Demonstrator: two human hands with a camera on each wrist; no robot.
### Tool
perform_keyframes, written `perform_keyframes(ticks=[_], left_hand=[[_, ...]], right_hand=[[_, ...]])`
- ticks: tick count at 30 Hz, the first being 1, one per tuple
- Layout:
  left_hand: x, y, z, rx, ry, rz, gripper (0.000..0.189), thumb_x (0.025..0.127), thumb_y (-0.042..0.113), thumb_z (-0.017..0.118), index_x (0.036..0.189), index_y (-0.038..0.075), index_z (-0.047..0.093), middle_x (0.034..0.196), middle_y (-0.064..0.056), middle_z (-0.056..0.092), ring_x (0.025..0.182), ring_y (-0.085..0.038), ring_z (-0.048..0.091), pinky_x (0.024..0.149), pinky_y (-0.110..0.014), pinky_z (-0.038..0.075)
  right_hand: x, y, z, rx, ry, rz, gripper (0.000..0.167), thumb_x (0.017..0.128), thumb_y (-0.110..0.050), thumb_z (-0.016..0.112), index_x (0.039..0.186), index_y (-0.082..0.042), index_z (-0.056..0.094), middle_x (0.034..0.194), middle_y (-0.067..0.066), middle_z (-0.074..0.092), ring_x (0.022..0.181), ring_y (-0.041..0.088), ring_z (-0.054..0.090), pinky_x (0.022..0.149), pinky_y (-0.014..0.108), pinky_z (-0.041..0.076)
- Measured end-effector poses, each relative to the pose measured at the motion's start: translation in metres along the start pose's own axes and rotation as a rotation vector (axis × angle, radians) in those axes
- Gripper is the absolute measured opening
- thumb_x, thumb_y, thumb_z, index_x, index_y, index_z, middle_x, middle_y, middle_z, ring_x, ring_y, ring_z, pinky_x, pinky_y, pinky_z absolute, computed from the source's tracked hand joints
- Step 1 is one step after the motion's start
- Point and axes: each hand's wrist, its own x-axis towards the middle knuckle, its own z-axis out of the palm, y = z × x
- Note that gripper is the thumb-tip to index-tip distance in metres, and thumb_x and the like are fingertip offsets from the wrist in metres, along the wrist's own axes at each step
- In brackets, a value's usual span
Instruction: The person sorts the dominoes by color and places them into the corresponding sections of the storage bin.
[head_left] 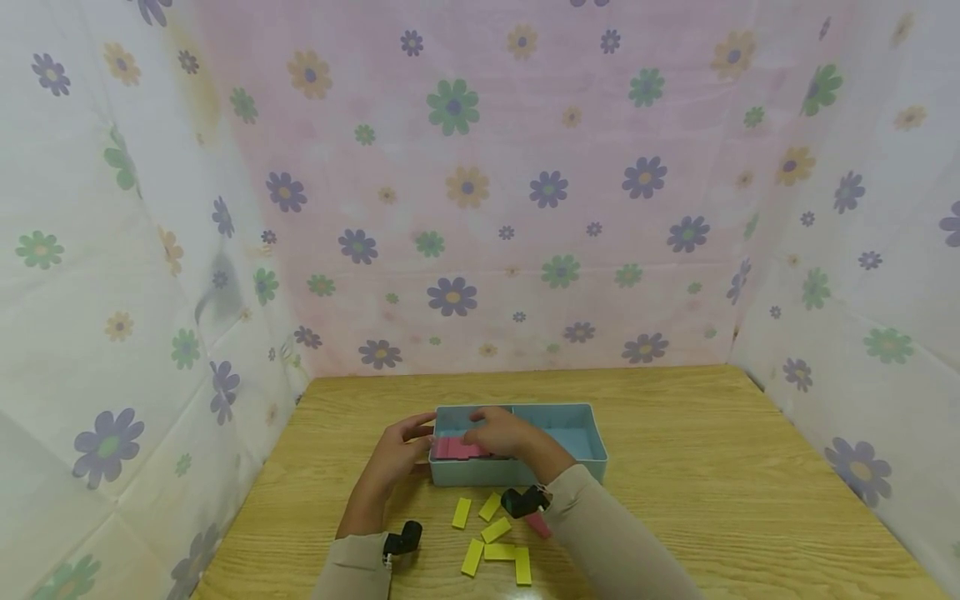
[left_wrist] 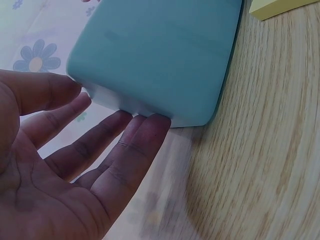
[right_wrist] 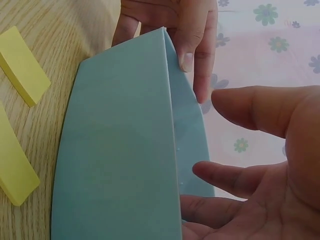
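Observation:
A light blue two-compartment box (head_left: 480, 475) rests on the table. My left hand (head_left: 393, 457) is at its left end, fingertips touching the end wall with the fingers fairly straight, as the left wrist view shows. Pink blocks (head_left: 452, 448) lie in the left compartment, along its front side. Over that compartment reaches my right hand (head_left: 504, 432), fingers dipping inside next to the pink blocks. In the right wrist view its thumb and fingers are spread apart, and the lower fingertips are hidden behind the box wall.
Several yellow blocks (head_left: 496, 530) lie scattered on the wooden table (head_left: 675, 467) in front of the box. Another pink block (head_left: 537, 524) lies partly hidden beneath the right forearm. Flower-patterned cloth (head_left: 495, 208) hangs behind and at both sides.

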Motion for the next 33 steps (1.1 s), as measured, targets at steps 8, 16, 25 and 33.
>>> perform_keyframes(ticks=[8, 16, 25, 33], left_hand=[[-0.001, 0.000, -0.001, -0.009, 0.003, -0.012, 0.046, 0.104, 0.011, 0.057, 0.151, 0.013, 0.054, 0.148, -0.025, 0.054, 0.123, -0.040, 0.065, 0.088, -0.051, 0.062], [0.001, -0.004, -0.003, -0.013, 0.006, -0.009, 0.047, 0.104, 0.011, 0.057, 0.151, 0.013, 0.054, 0.148, -0.025, 0.054, 0.123, -0.040, 0.064, 0.087, -0.052, 0.062], [0.001, -0.004, -0.002, -0.003, 0.018, -0.016, 0.046, 0.104, 0.010, 0.057, 0.150, 0.015, 0.055, 0.147, -0.024, 0.055, 0.123, -0.038, 0.065, 0.087, -0.051, 0.062], [0.002, -0.002, -0.001, 0.012, 0.014, -0.008, 0.047, 0.104, 0.011, 0.058, 0.151, 0.014, 0.054, 0.148, -0.025, 0.055, 0.124, -0.038, 0.064, 0.087, -0.050, 0.063]], right_hand=[[0.004, 0.003, 0.001, 0.063, 0.018, -0.014, 0.067, 0.096, -0.032, 0.071, 0.152, -0.003, 0.048, 0.143, 0.019, 0.059, 0.115, 0.028, 0.065, 0.087, 0.048, 0.059], [0.002, 0.005, 0.000, 0.169, 0.000, -0.020, 0.067, 0.097, -0.030, 0.071, 0.152, -0.002, 0.046, 0.130, 0.015, 0.064, 0.110, 0.035, 0.068, 0.086, 0.050, 0.060], [-0.006, 0.006, -0.010, 0.188, 0.035, -0.034, 0.061, 0.098, -0.030, 0.070, 0.150, -0.005, 0.050, 0.148, 0.021, 0.054, 0.122, 0.033, 0.062, 0.085, 0.050, 0.061], [-0.028, 0.017, -0.024, 0.280, 0.109, -0.129, 0.041, 0.102, -0.026, 0.065, 0.138, -0.007, 0.061, 0.137, 0.021, 0.061, 0.117, 0.038, 0.065, 0.081, 0.049, 0.063]])
